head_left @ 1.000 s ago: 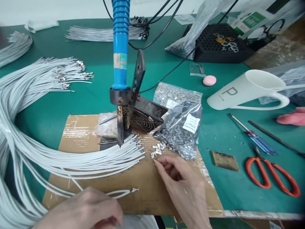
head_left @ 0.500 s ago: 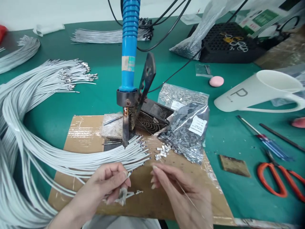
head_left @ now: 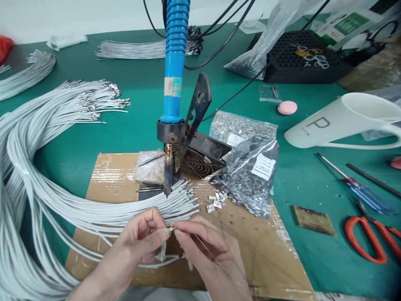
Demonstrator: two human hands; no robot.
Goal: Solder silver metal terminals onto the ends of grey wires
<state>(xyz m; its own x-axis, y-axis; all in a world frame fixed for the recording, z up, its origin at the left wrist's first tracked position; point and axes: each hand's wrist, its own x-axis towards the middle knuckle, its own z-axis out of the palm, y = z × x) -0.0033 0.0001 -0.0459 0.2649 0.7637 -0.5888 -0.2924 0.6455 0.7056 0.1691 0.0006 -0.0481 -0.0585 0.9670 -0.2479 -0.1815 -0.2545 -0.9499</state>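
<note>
My left hand (head_left: 138, 240) is closed, pinching the end of a white cable (head_left: 153, 265) between thumb and index finger. A small crumpled whitish scrap (head_left: 161, 252) hangs below those fingers. Facing it, my right hand (head_left: 209, 253) is closed too, its thumb and index tips meeting the cable end at the left fingertips. Through the right hand runs a thin solder wire (head_left: 202, 243), trailing down over the palm. Whatever tiny part sits between the fingertips is mostly hidden. Just above hangs a blue-handled soldering iron (head_left: 168, 171), tip down, apart from both hands.
A bundle of white cables (head_left: 125, 211) lies across the cardboard (head_left: 266, 259) behind my hands. Small metal terminals (head_left: 216, 201) are scattered by a bag of parts (head_left: 247, 179). A small fan (head_left: 200, 156) stands behind the iron. Rightward lie orange scissors (head_left: 365, 238) and a white mug (head_left: 332, 121).
My right hand has moved left, bringing its fingertips against the cable end in my left hand. The whole view has shifted slightly.
</note>
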